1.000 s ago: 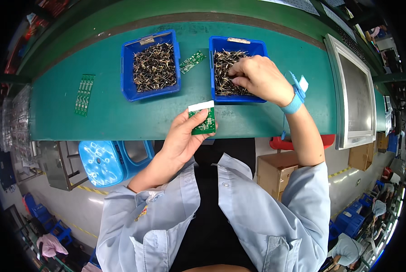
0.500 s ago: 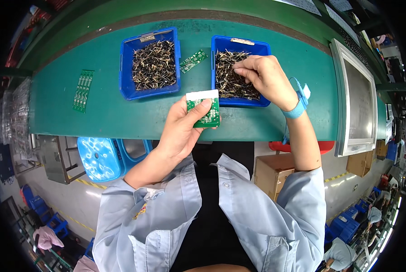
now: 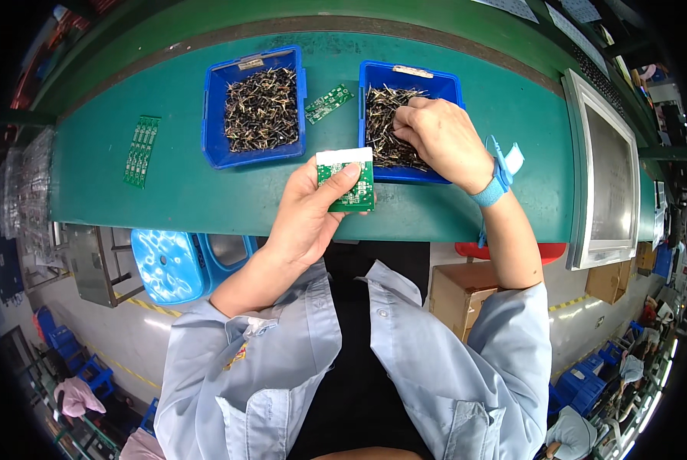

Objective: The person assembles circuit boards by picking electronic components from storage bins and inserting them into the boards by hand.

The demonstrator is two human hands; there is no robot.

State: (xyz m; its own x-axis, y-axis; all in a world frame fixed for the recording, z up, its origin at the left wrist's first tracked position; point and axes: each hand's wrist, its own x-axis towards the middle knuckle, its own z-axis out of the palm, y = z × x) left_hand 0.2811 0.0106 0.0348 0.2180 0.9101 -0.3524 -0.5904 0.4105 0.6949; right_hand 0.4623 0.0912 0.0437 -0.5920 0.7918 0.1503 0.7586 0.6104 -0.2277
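Observation:
My left hand point(image 3: 306, 205) is closed on a green circuit board point(image 3: 351, 198) with a white strip along its far edge, the thumb lying across its face. To the right, my right hand point(image 3: 444, 139) reaches into a blue bin point(image 3: 456, 84) of small dark components with thin metal leads point(image 3: 385, 115). Its fingertips are pinched together among the parts; whatever they hold is hidden. A blue wrist strap point(image 3: 496, 188) circles that wrist. A second blue bin point(image 3: 207, 115), filled with similar parts point(image 3: 260, 111), stands left of centre.
A small green board point(image 3: 329, 104) lies between the bins, and a longer board point(image 3: 141, 151) lies at the table's left. A white-framed panel point(image 3: 604, 169) stands at the right end of the green table point(image 3: 175, 207). Beneath the front edge are a blue stool point(image 3: 167, 264) and a cardboard box point(image 3: 460, 295).
My right hand has shifted slightly down and its fingers have sunk deeper among the components. The left hand with the circuit board has barely moved.

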